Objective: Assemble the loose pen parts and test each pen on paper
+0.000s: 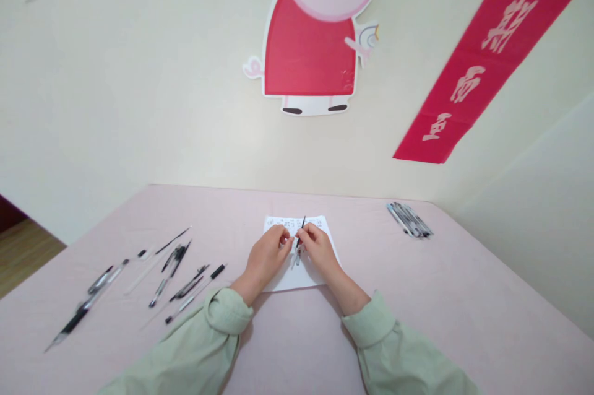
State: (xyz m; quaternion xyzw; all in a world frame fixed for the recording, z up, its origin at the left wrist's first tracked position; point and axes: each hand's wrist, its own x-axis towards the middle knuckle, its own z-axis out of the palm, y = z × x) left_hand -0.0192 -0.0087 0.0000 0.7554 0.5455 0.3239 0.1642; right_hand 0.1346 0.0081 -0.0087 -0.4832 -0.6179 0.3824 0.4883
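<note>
At far left, the tabletop's point(106, 234) edge slants down toward a strip of wooden floor point(25, 252). A long pen with a dark front point(77, 319) lies inward from that edge, and further loose pen parts point(179, 256) spread rightward, narrowing the room beside the left arm; a clear tube with a black end point(195, 295) lies just beside the left sleeve point(199, 339).

Near the middle, the left hand point(265, 254) has its fingertips nearly together; I cannot tell whether that grip holds anything. Under both hands lies written paper point(278, 282), with small pieces point(297, 257) on it. The right hand's point(321, 252) grip pinches a slim black rod point(303, 221), tilted above the sheet.

Pink surface runs from the right sleeve point(394, 339) out to the right edge. Grouped pens point(410, 220) lie near the far right corner, below a red banner point(482, 54) on the wall.
</note>
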